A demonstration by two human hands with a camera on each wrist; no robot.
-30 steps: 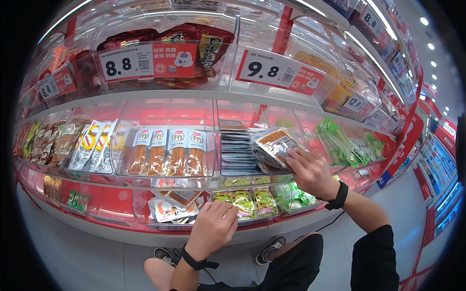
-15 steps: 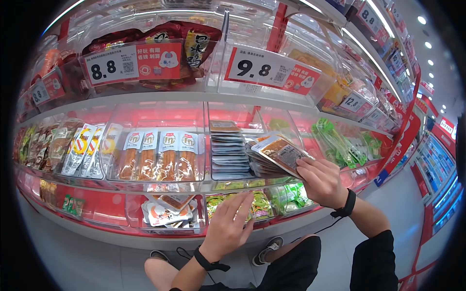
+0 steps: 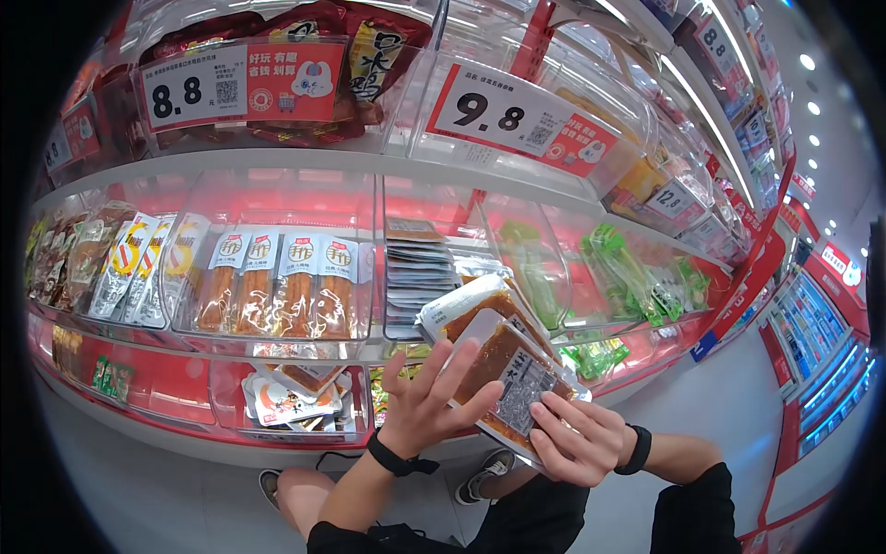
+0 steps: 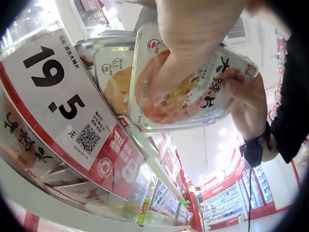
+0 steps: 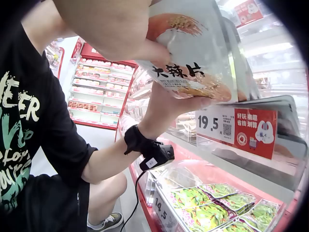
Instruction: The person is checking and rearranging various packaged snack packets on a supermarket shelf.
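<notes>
Centre-low of head view: right hand [image 3: 583,445] pinches lower end of fanned snack packets [image 3: 503,355], thumb on top. Left hand [image 3: 432,399] spread, fingertips pressed flat on bundle's left side, not gripping. Risk: slick film, one-end hold, so top packet may slide off. Shelf stack [image 3: 417,277] just above; a nudge could topple it.

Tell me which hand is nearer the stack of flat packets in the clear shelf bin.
Left. The left hand lies just below the stack of flat packets, fingers spread on the held snack packets; the right hand grips them lower, further right.
</notes>
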